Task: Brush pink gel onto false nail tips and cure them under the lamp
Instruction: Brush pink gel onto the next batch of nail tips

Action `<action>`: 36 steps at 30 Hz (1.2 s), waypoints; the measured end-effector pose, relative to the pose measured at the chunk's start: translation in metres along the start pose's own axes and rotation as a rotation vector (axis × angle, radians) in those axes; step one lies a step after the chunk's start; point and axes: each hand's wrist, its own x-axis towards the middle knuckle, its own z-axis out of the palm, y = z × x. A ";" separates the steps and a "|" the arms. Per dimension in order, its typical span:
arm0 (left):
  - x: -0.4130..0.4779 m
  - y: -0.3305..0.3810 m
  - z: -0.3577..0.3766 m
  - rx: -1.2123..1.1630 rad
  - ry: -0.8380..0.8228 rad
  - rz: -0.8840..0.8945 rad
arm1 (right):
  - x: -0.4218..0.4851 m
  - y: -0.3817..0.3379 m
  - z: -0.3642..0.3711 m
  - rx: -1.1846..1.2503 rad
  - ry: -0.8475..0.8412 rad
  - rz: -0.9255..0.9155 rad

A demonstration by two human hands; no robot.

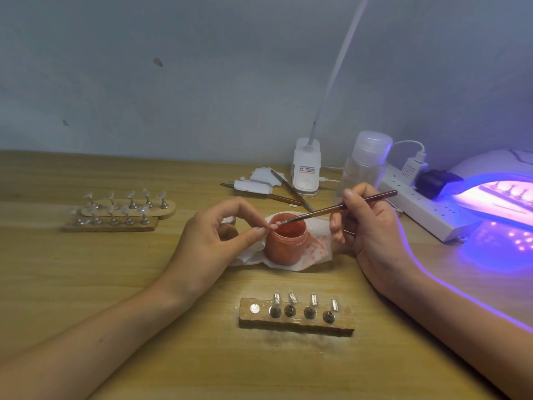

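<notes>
Step in hand: coating. Item, left hand (213, 235): grip pinches nail tip (272, 226) above jar (285, 243). Item, right hand (370, 229): grip holds brush (346, 206), bristles on tip. Next, probably: even strokes, then lamp (487, 166).

The left forearm (101, 321) and right forearm (461, 313) are seen bare, as are the 2 hands, left hand (213, 235) and right hand (372, 226). Short plain fingernails (349, 194) are shown. The right forearm is edged by violet light (450, 287).

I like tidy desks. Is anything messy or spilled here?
Yes. The white tissue under the pink gel jar has pink smears beside the jar, like wiped gel. The near wooden holder also has one bare spot at its left end.
</notes>
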 end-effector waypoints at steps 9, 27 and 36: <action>0.001 -0.002 0.000 0.008 0.001 -0.008 | 0.001 0.001 0.000 -0.016 -0.005 -0.013; 0.001 0.001 0.002 0.007 0.028 -0.021 | 0.000 -0.001 0.001 -0.024 0.006 -0.043; 0.002 -0.003 0.001 0.000 0.020 -0.020 | 0.000 0.000 0.000 -0.025 0.008 -0.045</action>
